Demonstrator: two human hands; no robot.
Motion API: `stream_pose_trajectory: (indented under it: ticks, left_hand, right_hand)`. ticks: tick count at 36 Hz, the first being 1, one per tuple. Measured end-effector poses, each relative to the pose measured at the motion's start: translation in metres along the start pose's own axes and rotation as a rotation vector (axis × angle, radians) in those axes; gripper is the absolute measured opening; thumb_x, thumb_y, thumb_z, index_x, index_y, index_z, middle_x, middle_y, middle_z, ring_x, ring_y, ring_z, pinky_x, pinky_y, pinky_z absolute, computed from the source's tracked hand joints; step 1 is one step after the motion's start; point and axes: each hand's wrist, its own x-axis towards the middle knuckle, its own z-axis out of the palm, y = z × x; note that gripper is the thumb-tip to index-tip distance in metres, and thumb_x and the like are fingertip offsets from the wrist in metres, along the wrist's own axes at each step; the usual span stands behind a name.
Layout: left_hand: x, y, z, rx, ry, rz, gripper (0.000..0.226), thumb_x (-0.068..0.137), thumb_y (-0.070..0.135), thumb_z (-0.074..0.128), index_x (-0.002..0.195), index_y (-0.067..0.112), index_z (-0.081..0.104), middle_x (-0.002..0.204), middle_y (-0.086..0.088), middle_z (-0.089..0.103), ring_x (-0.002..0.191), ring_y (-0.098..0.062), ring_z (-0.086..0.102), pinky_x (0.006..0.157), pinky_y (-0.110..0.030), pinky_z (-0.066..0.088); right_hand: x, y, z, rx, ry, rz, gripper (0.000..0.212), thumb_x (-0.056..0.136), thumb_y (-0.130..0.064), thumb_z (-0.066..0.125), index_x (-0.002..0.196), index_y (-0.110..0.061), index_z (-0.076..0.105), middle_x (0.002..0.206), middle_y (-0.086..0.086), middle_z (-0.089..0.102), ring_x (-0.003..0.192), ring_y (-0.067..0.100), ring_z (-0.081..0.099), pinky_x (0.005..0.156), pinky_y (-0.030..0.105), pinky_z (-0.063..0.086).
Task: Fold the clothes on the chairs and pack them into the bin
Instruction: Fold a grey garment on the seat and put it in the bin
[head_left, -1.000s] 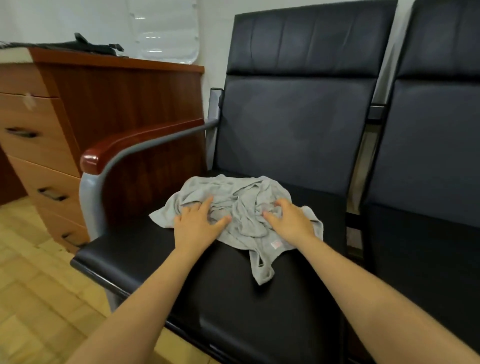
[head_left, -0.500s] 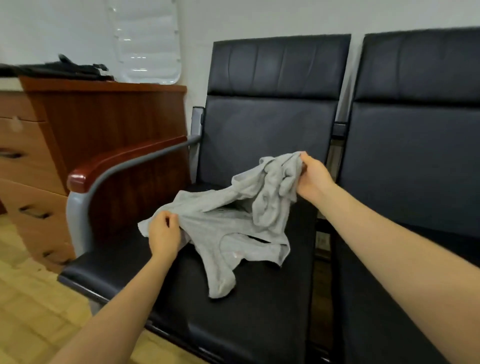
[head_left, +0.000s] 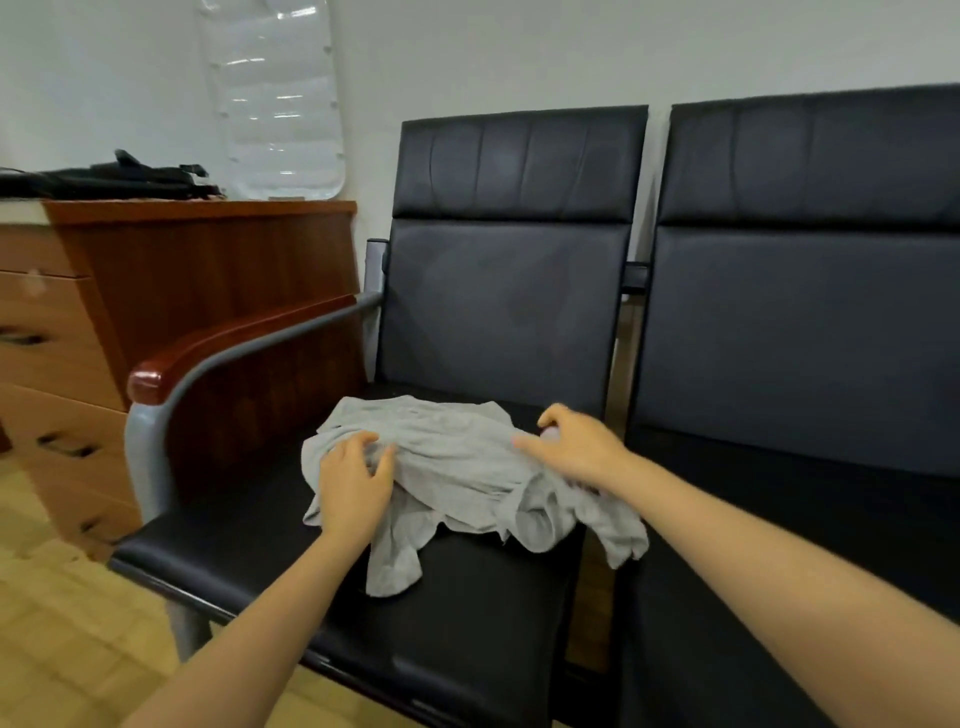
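— Half a second ago the right hand (head_left: 576, 447) held one end of the grey garment (head_left: 457, 467) up in the air; now the cloth is back down on the seat of the left chair (head_left: 498, 613), spread wider, one corner hanging over the gap toward the right chair (head_left: 795, 332).

— And the hands?

— Left hand (head_left: 353, 483) rests on the left edge, fingers bent into the fabric — whether it pinches a fold I cannot tell. The right hand lies on top near the right end, fingers loosely curved, pressing rather than gripping.

— How will it handle?

— Light, limp knit, I'd judge; it will bunch and slide on that slick seat. Best taken by the hem or shoulder seams, one corner per hand. No bin shows.
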Motion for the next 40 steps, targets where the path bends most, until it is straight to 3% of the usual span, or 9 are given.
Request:
stream_pose_trajectory:
  ticks: [3, 5, 7, 11, 16, 24, 29, 34, 40]
  left_hand:
    - [-0.016, -0.011, -0.004, 0.090, 0.029, -0.052, 0.039, 0.091, 0.040, 0.058, 0.122, 0.016, 0.057, 0.124, -0.006, 0.055, 0.116, -0.030, 0.049, 0.094, -0.049, 0.045]
    - [-0.018, -0.018, -0.007, 0.031, 0.057, -0.136, 0.041, 0.090, 0.041, 0.061, 0.122, 0.015, 0.055, 0.122, -0.009, 0.053, 0.117, -0.032, 0.046, 0.092, -0.048, 0.046]
    - [-0.016, -0.020, -0.008, -0.066, 0.074, -0.212, 0.043, 0.089, 0.044, 0.060, 0.120, 0.016, 0.055, 0.117, -0.009, 0.056, 0.112, -0.030, 0.052, 0.087, -0.048, 0.050]
    - [-0.015, -0.016, -0.007, -0.053, 0.061, -0.215, 0.047, 0.087, 0.055, 0.056, 0.117, 0.018, 0.057, 0.113, -0.004, 0.059, 0.105, -0.024, 0.056, 0.087, -0.049, 0.051]
    - [-0.012, -0.010, -0.014, -0.071, 0.091, -0.222, 0.048, 0.089, 0.060, 0.044, 0.115, 0.022, 0.059, 0.114, -0.003, 0.059, 0.108, -0.025, 0.056, 0.092, -0.052, 0.047]
    - [0.010, 0.063, -0.045, -0.273, 0.138, -0.140, 0.036, 0.102, 0.032, 0.041, 0.122, 0.008, 0.058, 0.109, 0.001, 0.055, 0.104, -0.015, 0.052, 0.090, -0.035, 0.042]
    - [0.009, 0.126, -0.053, -0.511, 0.023, -0.110, 0.029, 0.104, 0.033, 0.036, 0.109, 0.016, 0.060, 0.110, -0.003, 0.060, 0.105, -0.019, 0.055, 0.093, -0.036, 0.045]
    - [-0.025, 0.203, -0.029, -0.704, -0.175, -0.221, 0.034, 0.104, 0.033, 0.035, 0.091, 0.016, 0.061, 0.092, -0.007, 0.059, 0.082, -0.018, 0.056, 0.074, -0.032, 0.048]
    - [-0.102, 0.283, 0.007, -0.893, -0.494, -0.248, 0.045, 0.103, 0.045, 0.032, 0.114, 0.011, 0.060, 0.105, -0.007, 0.064, 0.091, -0.018, 0.062, 0.071, -0.028, 0.052]
  right_hand:
    - [-0.007, 0.010, 0.023, -0.312, -0.210, -0.022, 0.095, 0.079, -0.073, 0.056, 0.150, -0.017, 0.027, 0.145, 0.015, 0.040, 0.128, 0.031, 0.046, 0.095, 0.038, 0.046]
    - [-0.007, 0.011, 0.034, -0.423, -0.262, -0.092, 0.062, 0.084, -0.065, 0.056, 0.121, -0.016, 0.054, 0.117, 0.007, 0.058, 0.107, 0.025, 0.056, 0.073, 0.031, 0.046]
    - [-0.002, 0.010, 0.035, -0.408, -0.223, -0.149, 0.040, 0.086, -0.058, 0.058, 0.073, -0.021, 0.051, 0.078, -0.004, 0.053, 0.079, 0.018, 0.054, 0.057, 0.029, 0.037]
    - [0.008, -0.003, 0.010, 0.121, -0.120, -0.165, 0.049, 0.088, -0.042, 0.065, 0.056, -0.012, 0.044, 0.061, 0.001, 0.044, 0.062, 0.015, 0.044, 0.061, 0.032, 0.034]
    - [0.014, -0.049, -0.047, 0.763, 0.195, -0.136, 0.030, 0.095, -0.033, 0.058, 0.075, -0.010, 0.059, 0.077, 0.010, 0.060, 0.075, 0.020, 0.057, 0.068, 0.031, 0.043]
    - [0.023, -0.103, -0.144, 1.443, 0.280, -0.031, 0.037, 0.091, -0.047, 0.061, 0.103, -0.013, 0.071, 0.101, 0.010, 0.074, 0.095, 0.030, 0.069, 0.086, 0.043, 0.057]
    - [-0.011, -0.087, -0.184, 1.383, 0.349, -0.051, 0.029, 0.090, -0.041, 0.063, 0.090, -0.013, 0.070, 0.098, 0.010, 0.073, 0.091, 0.027, 0.069, 0.086, 0.042, 0.057]
    - [-0.058, -0.041, -0.198, 1.121, 0.489, -0.011, 0.028, 0.092, -0.040, 0.059, 0.083, -0.013, 0.060, 0.090, 0.010, 0.064, 0.081, 0.023, 0.060, 0.074, 0.035, 0.050]
    - [-0.111, 0.024, -0.205, 1.174, 0.489, 0.057, 0.026, 0.096, -0.035, 0.056, 0.093, -0.010, 0.063, 0.088, 0.010, 0.067, 0.083, 0.025, 0.063, 0.086, 0.042, 0.053]
